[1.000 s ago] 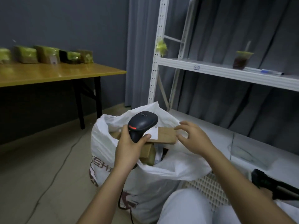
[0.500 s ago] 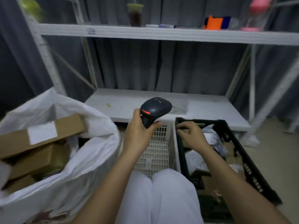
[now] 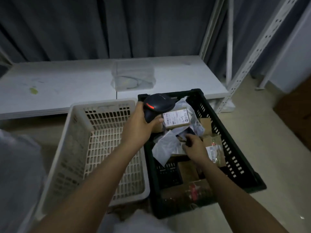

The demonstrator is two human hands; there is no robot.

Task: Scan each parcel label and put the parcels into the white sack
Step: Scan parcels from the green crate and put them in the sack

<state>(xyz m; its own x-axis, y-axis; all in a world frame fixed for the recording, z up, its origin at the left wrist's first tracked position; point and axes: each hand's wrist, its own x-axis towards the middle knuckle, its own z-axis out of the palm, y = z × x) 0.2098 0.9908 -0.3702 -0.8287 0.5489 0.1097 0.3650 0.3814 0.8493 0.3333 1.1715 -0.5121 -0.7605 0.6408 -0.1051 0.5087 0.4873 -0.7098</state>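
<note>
My left hand [image 3: 139,126] grips a black handheld scanner [image 3: 158,105] with a red light, held over the near-left corner of the black crate [image 3: 235,148]. The crate holds several parcels: a brown box with a white label [image 3: 176,118], a grey poly bag [image 3: 165,147] and cardboard boxes [image 3: 188,170]. Inside the crate, my right hand [image 3: 195,147] has its fingers curled on a parcel lying between the grey bag and the boxes. The white sack [image 3: 15,165] shows only as a blurred pale edge at far left.
A white slatted basket [image 3: 70,148] stands left of the black crate. Behind both runs a low white shelf board [image 3: 67,81] with a clear plastic bag [image 3: 133,74] on it. A white shelf upright [image 3: 252,52] rises at right, beside bare floor.
My view has swung right and down, from the sack to the crate. The right hand has gone from the sack's top box into the crate and curled on a parcel. The scanner came along.
</note>
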